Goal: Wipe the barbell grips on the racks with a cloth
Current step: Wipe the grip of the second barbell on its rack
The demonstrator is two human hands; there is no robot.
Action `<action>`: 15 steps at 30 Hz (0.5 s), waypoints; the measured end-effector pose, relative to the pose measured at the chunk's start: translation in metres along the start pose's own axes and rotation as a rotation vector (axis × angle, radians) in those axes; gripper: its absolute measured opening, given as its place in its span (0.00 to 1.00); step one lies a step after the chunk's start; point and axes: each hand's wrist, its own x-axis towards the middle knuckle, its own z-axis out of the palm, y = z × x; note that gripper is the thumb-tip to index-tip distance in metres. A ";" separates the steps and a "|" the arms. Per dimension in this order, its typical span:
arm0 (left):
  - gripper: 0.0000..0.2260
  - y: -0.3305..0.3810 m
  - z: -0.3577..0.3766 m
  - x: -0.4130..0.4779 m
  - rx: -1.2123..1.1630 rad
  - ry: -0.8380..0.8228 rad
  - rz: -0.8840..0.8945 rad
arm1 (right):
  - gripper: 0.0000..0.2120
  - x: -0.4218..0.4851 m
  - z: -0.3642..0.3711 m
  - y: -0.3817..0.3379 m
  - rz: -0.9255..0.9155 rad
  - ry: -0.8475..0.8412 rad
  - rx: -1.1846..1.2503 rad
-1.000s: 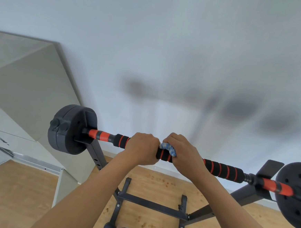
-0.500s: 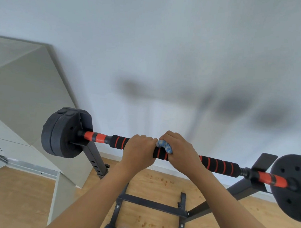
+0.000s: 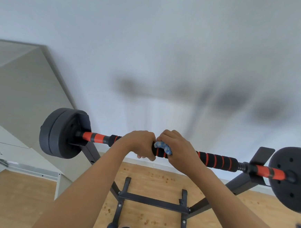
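The right hand (image 3: 178, 152) is still squeezing the blue cloth (image 3: 163, 148) round the barbell (image 3: 218, 160) at mid-grip, hardly shifting; the left hand (image 3: 140, 143) is clenching the barbell bare alongside. The outer grip is likely still awaiting wiping.

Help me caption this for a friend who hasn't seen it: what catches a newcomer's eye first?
The black-and-orange barbell spans the middle of the view on a dark rack, with black weight plates at both ends. At its centre the left hand grips the bar right beside the right hand, which holds a blue-and-white cloth against the foam grip.
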 end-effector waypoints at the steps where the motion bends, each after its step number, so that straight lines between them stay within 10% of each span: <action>1: 0.05 -0.001 0.001 -0.001 0.013 0.053 0.025 | 0.16 0.000 -0.001 0.001 -0.003 -0.008 0.002; 8: 0.15 -0.001 0.060 -0.005 0.349 0.802 0.050 | 0.19 0.009 -0.002 0.004 0.057 -0.058 0.035; 15: 0.10 0.001 0.042 -0.002 0.404 0.564 -0.006 | 0.20 0.007 -0.001 0.004 0.048 -0.048 0.040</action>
